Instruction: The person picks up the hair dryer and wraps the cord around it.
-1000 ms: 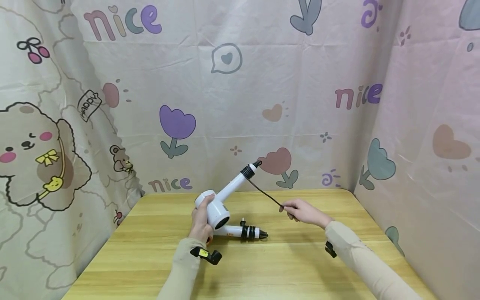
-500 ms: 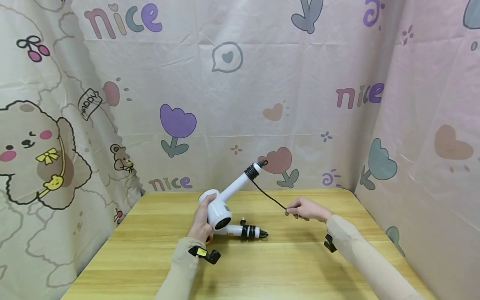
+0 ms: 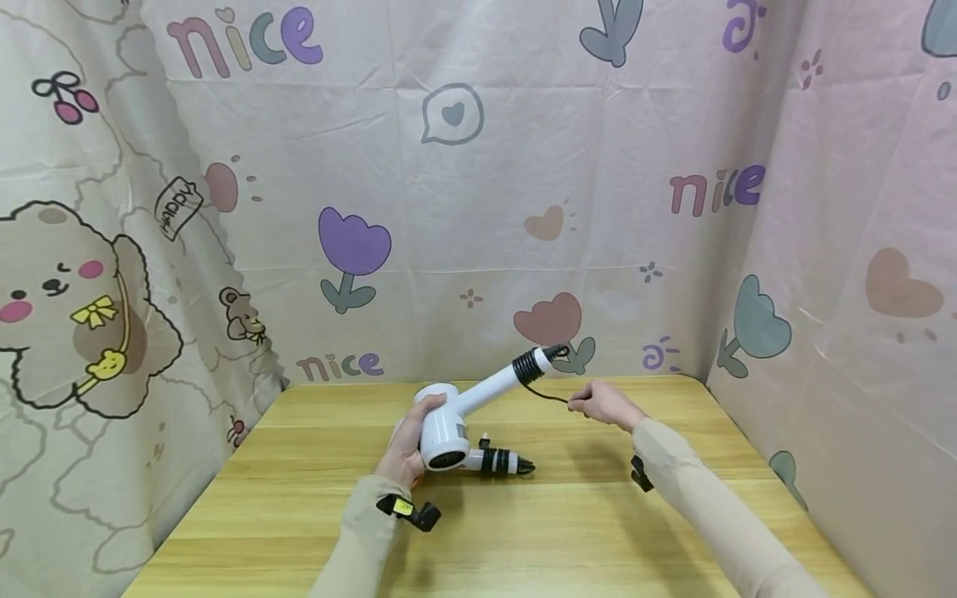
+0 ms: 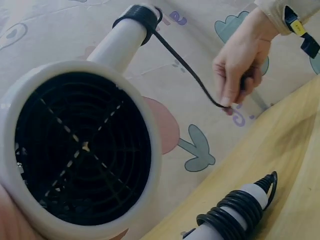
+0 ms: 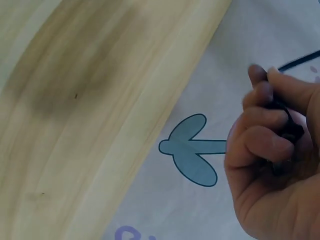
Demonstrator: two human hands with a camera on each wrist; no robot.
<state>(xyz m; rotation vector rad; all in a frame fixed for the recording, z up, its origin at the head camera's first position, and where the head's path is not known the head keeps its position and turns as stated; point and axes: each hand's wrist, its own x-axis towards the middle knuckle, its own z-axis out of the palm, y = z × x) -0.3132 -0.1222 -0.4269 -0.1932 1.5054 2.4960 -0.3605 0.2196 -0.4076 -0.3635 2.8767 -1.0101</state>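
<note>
My left hand [image 3: 405,444] grips the body of a white hair dryer [image 3: 443,428], holding it above the table with its handle slanting up to the right. In the left wrist view the dryer's round black grille [image 4: 85,150] faces the camera. Black cord [image 4: 185,65] is wound round the handle's end, and a free length runs from the coils to my right hand [image 3: 606,404]. Thumb and fingers there pinch the cord, and in the right wrist view the curled fingers also enclose a dark piece, probably the plug [image 5: 292,131], partly hidden.
A second white hair dryer [image 3: 474,459] lies on the wooden table [image 3: 568,540] behind and below the held one, its cord coiled round the handle and its plug [image 3: 485,443] sticking up. Printed cloth [image 3: 478,191] hangs behind the table and at both sides.
The held dryer has shifted right and its handle end has dropped lower. My right hand has moved slightly up, and the cord between hand and handle now spans a shorter distance.
</note>
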